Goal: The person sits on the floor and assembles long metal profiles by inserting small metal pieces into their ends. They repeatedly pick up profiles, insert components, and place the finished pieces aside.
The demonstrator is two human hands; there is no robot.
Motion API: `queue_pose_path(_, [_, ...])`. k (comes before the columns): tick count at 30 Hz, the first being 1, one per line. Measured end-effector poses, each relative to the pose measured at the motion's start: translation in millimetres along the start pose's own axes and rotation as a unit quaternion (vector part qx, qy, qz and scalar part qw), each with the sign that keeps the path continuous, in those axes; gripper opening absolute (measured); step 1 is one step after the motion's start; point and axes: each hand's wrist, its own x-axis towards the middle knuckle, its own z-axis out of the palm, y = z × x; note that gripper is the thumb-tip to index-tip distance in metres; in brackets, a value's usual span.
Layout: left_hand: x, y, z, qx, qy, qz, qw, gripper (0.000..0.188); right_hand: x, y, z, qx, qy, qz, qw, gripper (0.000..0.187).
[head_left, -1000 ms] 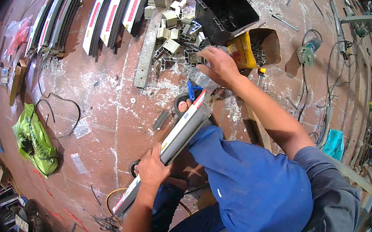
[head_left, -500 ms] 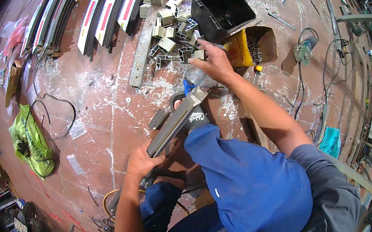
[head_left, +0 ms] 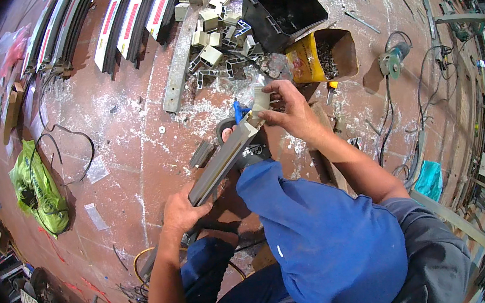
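Red-brown floor tiles [head_left: 115, 187] below, strewn with pale powder: holding slantwise above them a long, straight, grey metal profile bar [head_left: 223, 162], with the left hand [head_left: 181, 209] clamped around its lower part. Facing, beyond the bar's far end, an open black plastic bin [head_left: 258, 23], with a loose heap of beige, angular pieces [head_left: 211, 54] just to its left and a yellow-sided container [head_left: 304, 60] of small dark bits near its lower edge. With the right hand [head_left: 291, 110], pinching a small, pale, ridged piece [head_left: 260, 98] between thumb and fingertips at the bar's far end; not telling for sure whether touching the metal. For working well, probably best bracing the bar firmly, pinching lightly but securely, lining the pale piece up squarely without tilting, and minding the fingertips near hard edges.
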Motion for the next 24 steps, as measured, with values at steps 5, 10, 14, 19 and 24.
queue_pose_path(5, [-3, 10, -2, 0.006, 0.002, -0.005, 1.000, 0.061, -13, -13, -2, -0.074, 0.033, -0.051, 0.995, 0.066])
queue_pose_path(10, [-3, 9, 1, 0.014, 0.005, -0.010, 1.000, 0.060, -14, 3, 12, 0.021, 0.072, -0.030, 0.997, 0.054])
queue_pose_path(14, [-4, 12, 0, 0.023, 0.005, -0.015, 1.000, 0.060, -15, 0, 11, -0.049, 0.096, -0.027, 0.994, 0.048])
queue_pose_path(19, [-3, 5, 3, 0.028, 0.011, -0.002, 1.000, 0.061, -16, -11, 5, -0.141, 0.120, -0.092, 0.979, 0.042])
queue_pose_path(24, [-4, 9, 2, 0.032, 0.010, 0.002, 0.999, 0.062, -20, -29, 0, -0.195, 0.078, -0.113, 0.971, 0.040])
